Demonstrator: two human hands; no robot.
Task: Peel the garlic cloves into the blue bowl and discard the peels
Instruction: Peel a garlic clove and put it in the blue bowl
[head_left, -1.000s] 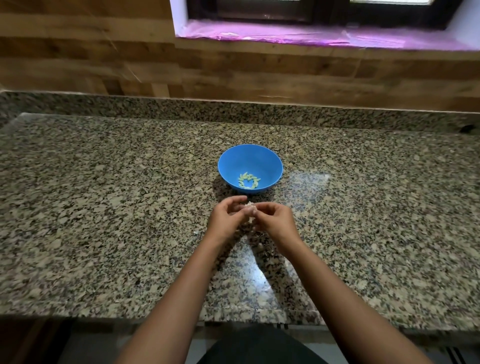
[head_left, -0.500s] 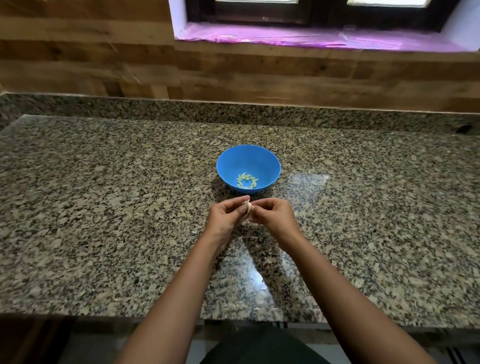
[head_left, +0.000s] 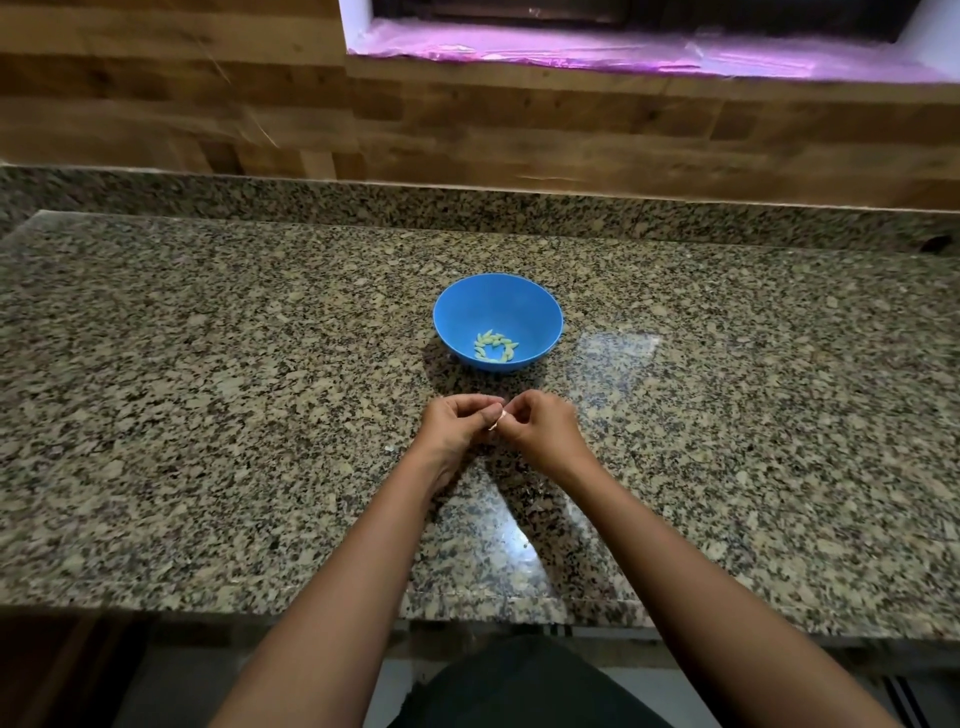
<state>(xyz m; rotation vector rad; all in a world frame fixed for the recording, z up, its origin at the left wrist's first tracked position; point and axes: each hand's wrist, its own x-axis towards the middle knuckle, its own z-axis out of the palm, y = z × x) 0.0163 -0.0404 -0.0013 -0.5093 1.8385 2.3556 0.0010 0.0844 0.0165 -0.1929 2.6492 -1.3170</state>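
A blue bowl (head_left: 497, 312) stands on the granite counter (head_left: 208, 415), with several pale peeled garlic cloves (head_left: 496, 347) lying at its bottom. Just in front of the bowl, my left hand (head_left: 457, 428) and my right hand (head_left: 540, 431) meet with curled fingers. Between their fingertips they pinch one small whitish garlic clove (head_left: 497, 421), mostly hidden by the fingers.
A wood-panelled wall (head_left: 467, 130) rises behind the counter's granite upstand. A window ledge covered with pink plastic (head_left: 649, 52) sits at the top right. The counter's front edge (head_left: 467, 608) runs below my forearms.
Both hands stay together on the clove, with small shifts of the fingers. The bowl has not moved.
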